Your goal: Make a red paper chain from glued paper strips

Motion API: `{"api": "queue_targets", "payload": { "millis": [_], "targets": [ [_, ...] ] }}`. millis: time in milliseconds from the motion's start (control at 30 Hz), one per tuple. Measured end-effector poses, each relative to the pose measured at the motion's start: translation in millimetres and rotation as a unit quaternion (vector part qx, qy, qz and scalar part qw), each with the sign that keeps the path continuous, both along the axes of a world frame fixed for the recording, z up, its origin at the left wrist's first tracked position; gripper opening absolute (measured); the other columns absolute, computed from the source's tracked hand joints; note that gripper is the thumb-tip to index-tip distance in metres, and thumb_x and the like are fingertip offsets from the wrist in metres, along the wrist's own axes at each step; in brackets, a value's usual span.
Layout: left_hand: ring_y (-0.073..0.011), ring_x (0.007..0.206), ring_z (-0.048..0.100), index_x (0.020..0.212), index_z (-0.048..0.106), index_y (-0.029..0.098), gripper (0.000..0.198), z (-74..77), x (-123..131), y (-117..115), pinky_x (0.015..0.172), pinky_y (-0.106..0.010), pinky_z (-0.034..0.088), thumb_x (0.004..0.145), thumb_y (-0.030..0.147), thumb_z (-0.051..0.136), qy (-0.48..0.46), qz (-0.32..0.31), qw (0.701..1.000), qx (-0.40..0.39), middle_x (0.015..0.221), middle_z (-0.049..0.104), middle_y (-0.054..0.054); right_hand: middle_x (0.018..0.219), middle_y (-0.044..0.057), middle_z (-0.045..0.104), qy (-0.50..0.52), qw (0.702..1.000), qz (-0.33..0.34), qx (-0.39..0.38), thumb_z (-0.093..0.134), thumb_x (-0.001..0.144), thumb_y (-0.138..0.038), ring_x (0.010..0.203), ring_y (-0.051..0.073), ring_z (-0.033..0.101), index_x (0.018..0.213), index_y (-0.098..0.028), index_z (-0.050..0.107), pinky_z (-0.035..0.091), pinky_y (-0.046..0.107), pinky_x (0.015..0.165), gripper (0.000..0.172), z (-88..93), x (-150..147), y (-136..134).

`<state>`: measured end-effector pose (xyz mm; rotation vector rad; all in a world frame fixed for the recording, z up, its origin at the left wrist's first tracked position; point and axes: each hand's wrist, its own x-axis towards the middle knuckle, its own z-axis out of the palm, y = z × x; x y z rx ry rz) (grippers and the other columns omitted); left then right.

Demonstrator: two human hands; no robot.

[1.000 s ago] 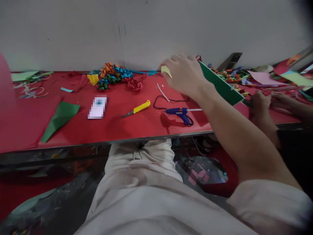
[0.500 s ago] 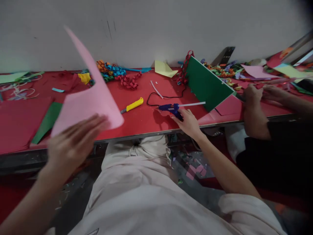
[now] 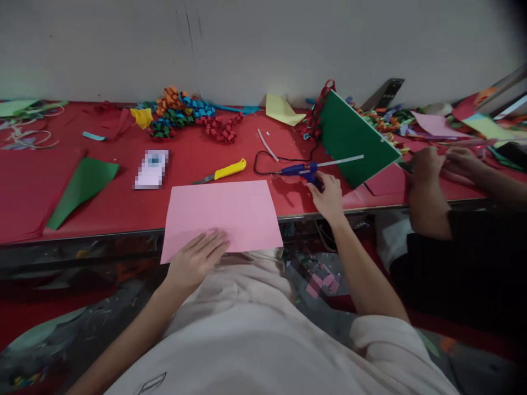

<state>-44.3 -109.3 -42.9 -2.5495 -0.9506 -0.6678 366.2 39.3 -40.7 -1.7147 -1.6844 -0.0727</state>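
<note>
A sheet of pink paper (image 3: 234,206) lies at the table's front edge, its near side reaching out over my lap. My left hand (image 3: 201,255) rests on its lower part with fingers stretched out flat; the thumb is hidden. My right hand (image 3: 329,192) is closed around the handle of a blue hot glue gun (image 3: 298,170), which points left. A white glue stick (image 3: 340,161) sticks out of the gun's back, and its black cord loops behind. Just beyond the pink paper lies a yellow utility knife (image 3: 230,169).
Left are red sheets (image 3: 33,192), a green paper piece (image 3: 84,186) and a blurred-out phone-like item (image 3: 152,169). Paper chains (image 3: 177,112) lie along the wall. A green board (image 3: 354,137) leans at right, beside a co-worker's hands (image 3: 428,162).
The pink paper has come down from the air at left and now lies flat in front of me. My left hand moved right with it. The glue gun shifted slightly right.
</note>
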Motion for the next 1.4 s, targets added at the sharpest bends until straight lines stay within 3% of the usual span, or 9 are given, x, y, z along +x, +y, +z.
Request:
{"api": "queue_targets", "payload": {
  "millis": [133,300,467,667,900,1000,1100,1167,1400],
  "targets": [
    [-0.0225,0.129,0.069,0.114,0.069,0.017,0.027,2.8,-5,-9,0.112,-0.038,0.054,0.101,0.004,0.049,-0.027,0.030,0.999,-0.026,0.136,0.073,-0.007,0.112,0.020,0.062,-0.020,0.986,-0.038,0.160,0.038,0.103,-0.029,0.112,0.033,0.060,0.121,-0.017,0.064,0.051,0.051,0.095,0.034,26.8,-46,-30],
    [-0.0217,0.126,0.070,0.116,0.067,0.018,0.027,7.2,-5,-7,0.113,-0.037,0.053,0.102,0.006,0.047,-0.045,0.035,0.998,-0.022,0.134,0.074,-0.006,0.123,0.014,0.069,-0.227,0.925,0.304,0.010,0.046,0.104,-0.020,0.120,0.030,0.058,0.125,-0.023,0.068,0.048,0.047,0.100,0.031,66.8,-163,21],
    [-0.0229,0.128,0.069,0.134,0.061,0.014,0.036,8.4,-6,-3,0.112,-0.038,0.052,0.102,0.005,0.050,-0.067,0.038,0.997,-0.007,0.135,0.073,-0.010,0.129,0.014,0.071,-0.315,0.877,0.342,-0.118,0.070,0.095,-0.023,0.123,0.032,0.056,0.122,-0.017,0.071,0.046,0.046,0.101,0.028,64.2,-232,103],
    [-0.0254,0.121,0.073,0.126,0.067,0.016,0.031,11.0,-3,7,0.102,-0.041,0.055,0.102,0.006,0.051,-0.069,0.042,0.997,0.020,0.130,0.076,-0.007,0.137,0.022,0.064,-0.285,0.913,0.277,-0.094,0.059,0.102,-0.024,0.127,0.036,0.050,0.132,-0.010,0.066,0.043,0.052,0.104,0.034,59.7,-231,116],
    [-0.0219,0.116,0.074,0.121,0.069,0.021,0.027,16.0,-6,15,0.102,-0.039,0.051,0.100,0.009,0.055,-0.057,0.060,0.996,0.026,0.121,0.079,-0.004,0.128,0.016,0.062,-0.195,0.895,0.398,-0.053,0.045,0.107,-0.031,0.117,0.029,0.052,0.129,-0.016,0.065,0.045,0.044,0.104,0.034,30.8,-216,28],
    [-0.0269,0.130,0.065,0.140,0.060,0.026,0.043,19.0,-18,13,0.114,-0.046,0.044,0.098,0.021,0.067,-0.107,0.166,0.976,0.093,0.132,0.074,-0.008,0.130,0.017,0.058,-0.156,0.896,0.412,-0.059,0.043,0.107,-0.031,0.117,0.029,0.050,0.132,-0.015,0.064,0.043,0.045,0.107,0.036,19.2,-211,11],
    [-0.0377,0.144,0.049,0.153,0.046,0.020,0.078,22.5,-27,20,0.119,-0.059,0.039,0.087,0.040,0.081,-0.264,0.332,0.894,0.147,0.151,0.055,-0.023,0.131,0.017,0.056,-0.109,0.899,0.419,-0.072,0.044,0.105,-0.029,0.117,0.029,0.049,0.133,-0.016,0.063,0.043,0.047,0.107,0.036,15.1,-210,12],
    [-0.0379,0.146,0.044,0.159,0.034,0.015,0.090,24.3,-25,32,0.117,-0.058,0.042,0.088,0.047,0.079,-0.323,0.349,0.873,0.104,0.155,0.044,-0.028,0.131,0.018,0.056,-0.089,0.896,0.428,-0.078,0.046,0.103,-0.028,0.118,0.030,0.049,0.134,-0.014,0.062,0.043,0.049,0.106,0.037,14.1,-210,16],
    [-0.0337,0.151,0.045,0.161,0.039,0.022,0.060,22.9,4,75,0.124,-0.057,0.029,0.107,0.047,0.043,-0.110,0.245,0.960,-0.083,0.163,0.048,-0.016,0.117,0.013,0.068,0.100,0.857,0.481,-0.153,0.044,0.099,-0.028,0.108,0.026,0.060,0.121,-0.016,0.066,0.047,0.048,0.105,0.033,18.4,-208,28]
  ]
}}
